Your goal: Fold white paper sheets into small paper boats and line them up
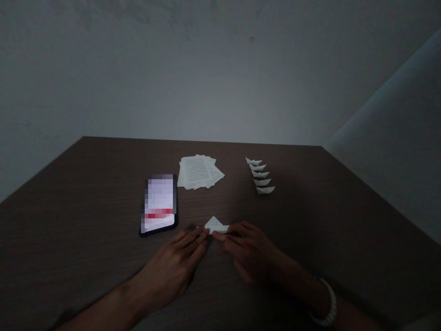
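Observation:
A small folded paper (214, 223) lies on the table between my hands, its upper part a triangle with a strip along the bottom edge. My left hand (184, 253) presses on its left end with the fingertips. From the other side my right hand (250, 248) holds the right end, with the thumb near the middle of the lower edge. Fingers cover both ends of the strip. Farther off to the right, several folded paper boats (261, 175) stand in a row.
A stack of loose printed sheets (198, 172) lies beyond my hands. To the left rests a phone (159, 202) with its screen lit and blurred out. The brown table (103, 184) meets a grey wall (206, 69) at the back.

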`<state>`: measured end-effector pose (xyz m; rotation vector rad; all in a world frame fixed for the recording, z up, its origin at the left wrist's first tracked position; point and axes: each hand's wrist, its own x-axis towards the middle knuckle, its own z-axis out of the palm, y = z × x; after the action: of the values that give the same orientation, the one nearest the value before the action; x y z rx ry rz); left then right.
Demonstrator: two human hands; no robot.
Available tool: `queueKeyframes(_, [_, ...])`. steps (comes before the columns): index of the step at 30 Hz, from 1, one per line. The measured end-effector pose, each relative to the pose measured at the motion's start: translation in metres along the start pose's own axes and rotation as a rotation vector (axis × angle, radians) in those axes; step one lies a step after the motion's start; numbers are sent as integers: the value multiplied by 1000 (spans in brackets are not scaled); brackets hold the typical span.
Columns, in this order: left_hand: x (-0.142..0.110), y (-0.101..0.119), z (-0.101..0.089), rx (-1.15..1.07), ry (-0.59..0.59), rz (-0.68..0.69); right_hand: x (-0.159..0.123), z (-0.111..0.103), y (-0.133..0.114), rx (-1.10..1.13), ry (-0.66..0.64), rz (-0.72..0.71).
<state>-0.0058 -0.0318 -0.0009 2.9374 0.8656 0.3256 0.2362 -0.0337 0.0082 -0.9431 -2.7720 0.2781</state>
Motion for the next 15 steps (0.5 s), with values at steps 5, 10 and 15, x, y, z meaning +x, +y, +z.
queueKeyframes(5, [4, 2, -3, 3, 49, 6, -18, 2, 6, 12, 69, 99])
queueKeyframes(10, [7, 0, -3, 31, 117, 36, -30, 0, 9, 35, 158, 156])
queueKeyframes(15, [8, 0, -6, 53, 106, 35, -7, -3, 8, 90, 287, 292])
